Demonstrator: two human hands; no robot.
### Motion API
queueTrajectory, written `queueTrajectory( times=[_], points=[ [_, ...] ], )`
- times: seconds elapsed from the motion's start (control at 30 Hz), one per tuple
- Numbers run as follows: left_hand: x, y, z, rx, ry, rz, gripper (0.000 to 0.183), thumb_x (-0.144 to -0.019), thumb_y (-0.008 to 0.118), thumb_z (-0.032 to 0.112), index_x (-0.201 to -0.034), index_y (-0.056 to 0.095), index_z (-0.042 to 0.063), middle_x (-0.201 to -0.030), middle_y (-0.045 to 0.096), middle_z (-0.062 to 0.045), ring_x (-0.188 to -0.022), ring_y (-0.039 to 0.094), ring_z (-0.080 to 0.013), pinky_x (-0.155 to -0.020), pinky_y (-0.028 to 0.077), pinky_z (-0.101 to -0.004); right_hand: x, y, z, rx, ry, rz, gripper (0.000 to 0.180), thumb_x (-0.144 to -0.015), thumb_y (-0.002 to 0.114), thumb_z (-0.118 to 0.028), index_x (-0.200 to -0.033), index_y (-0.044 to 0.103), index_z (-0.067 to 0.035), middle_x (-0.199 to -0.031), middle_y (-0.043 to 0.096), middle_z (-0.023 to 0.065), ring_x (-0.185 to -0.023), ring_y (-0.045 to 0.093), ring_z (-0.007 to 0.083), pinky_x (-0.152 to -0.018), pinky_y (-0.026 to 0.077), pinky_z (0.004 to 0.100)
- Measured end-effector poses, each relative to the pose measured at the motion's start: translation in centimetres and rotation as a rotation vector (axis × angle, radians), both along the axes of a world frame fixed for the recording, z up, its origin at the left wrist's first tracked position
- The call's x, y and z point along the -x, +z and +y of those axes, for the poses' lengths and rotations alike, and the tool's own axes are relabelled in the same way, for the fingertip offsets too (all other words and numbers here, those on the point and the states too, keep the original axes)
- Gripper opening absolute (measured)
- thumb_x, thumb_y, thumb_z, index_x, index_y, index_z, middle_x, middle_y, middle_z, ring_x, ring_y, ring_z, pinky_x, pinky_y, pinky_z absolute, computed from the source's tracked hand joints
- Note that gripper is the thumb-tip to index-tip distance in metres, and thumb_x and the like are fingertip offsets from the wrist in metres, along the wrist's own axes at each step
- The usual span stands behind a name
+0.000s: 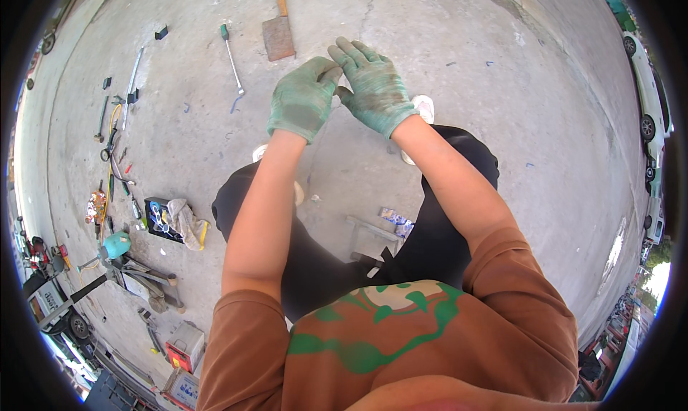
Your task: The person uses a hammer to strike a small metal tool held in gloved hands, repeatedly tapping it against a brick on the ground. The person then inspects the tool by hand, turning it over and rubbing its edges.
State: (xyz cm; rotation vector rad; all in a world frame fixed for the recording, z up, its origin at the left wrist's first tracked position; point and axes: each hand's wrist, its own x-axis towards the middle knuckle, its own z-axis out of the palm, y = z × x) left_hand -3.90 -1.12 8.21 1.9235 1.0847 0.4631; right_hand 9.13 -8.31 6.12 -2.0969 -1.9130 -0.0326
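Observation:
My left hand (302, 98), in a stained green work glove, is raised in front of me with its fingers bent toward the other hand. Whether anything is between those fingertips cannot be seen. Beside it, my right hand (374, 83) wears a matching dirty glove, back up, with its fingers stretched out and the thumb apart; no object shows in it. The two gloves meet or nearly meet at the fingertips. Beyond them on the concrete floor (333, 13) lies a rusty cleaver (278, 37) with a wooden handle. A green-handled long metal tool (232, 59) lies to its left.
To the left lie a long metal bar (132, 86), a hammer (101, 119), a yellow cable (111, 164), a black tray (157, 209) and a grey cloth (184, 220). A teal helmet-like object (116, 245) sits farther back. Between my legs is a low stool-like frame (371, 225). Parked cars (642, 83) line the right.

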Motion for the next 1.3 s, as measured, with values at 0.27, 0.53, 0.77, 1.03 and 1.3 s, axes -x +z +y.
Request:
queueTrajectory(
  times=[0.27,0.53,0.77,1.03,1.3],
  points=[
    [-0.1,-0.4,-0.2,0.032,0.009,0.006,0.021,-0.09,0.057,0.028,-0.1,0.065,0.011,-0.087,0.067,-0.012,-0.078,0.064,-0.0269,-0.071,0.048,-0.0369,0.0,-0.6,0.1,0.031,0.0,0.02,0.065,-0.079,0.068,-0.024,-0.137,0.04,-0.013,-0.144,0.039,0.0074,-0.131,0.039,0.0244,-0.104,0.037,0.0374],
    [-0.1,-0.8,0.0,0.019,0.006,-0.022,0.023,-0.09,0.057,0.03,-0.099,0.065,0.011,-0.086,0.066,-0.012,-0.078,0.064,-0.0277,-0.072,0.048,-0.0374,-0.2,-0.4,0.1,0.006,-0.002,0.055,0.062,-0.079,0.068,-0.026,-0.134,0.044,-0.012,-0.143,0.041,0.0078,-0.131,0.04,0.024,-0.103,0.036,0.0381],
    [0.0,-1.8,0.7,0.106,-0.121,-0.102,0.027,-0.092,0.055,0.014,-0.117,0.06,0.004,-0.092,0.066,-0.005,-0.073,0.06,-0.0101,-0.063,0.047,-0.0244,-0.6,-0.9,0.1,-0.168,0.006,0.085,0.034,-0.077,0.063,-0.025,-0.107,0.062,-0.008,-0.117,0.057,0.0101,-0.112,0.053,0.0248,-0.088,0.044,0.0377],
    [-0.9,-0.9,-0.1,0.158,-0.084,0.052,0.038,-0.092,0.048,0.007,-0.129,0.055,0.012,-0.099,0.064,-0.002,-0.08,0.055,-0.0086,-0.069,0.044,-0.0233,-1.5,0.4,0.1,0.033,-0.062,0.032,0.023,-0.075,0.065,-0.024,-0.094,0.068,-0.011,-0.107,0.059,0.0016,-0.106,0.055,0.0195,-0.079,0.045,0.0347],
    [-1.1,-1.5,0.5,0.153,-0.133,0.127,0.038,-0.095,0.044,0.009,-0.133,0.052,0.013,-0.105,0.063,-0.002,-0.078,0.055,-0.0093,-0.064,0.044,-0.0244,-1.8,0.9,-0.3,0.081,-0.056,0.089,0.019,-0.075,0.063,-0.022,-0.087,0.069,-0.009,-0.106,0.06,0.0036,-0.103,0.056,0.0221,-0.079,0.046,0.0361]
  ],
)
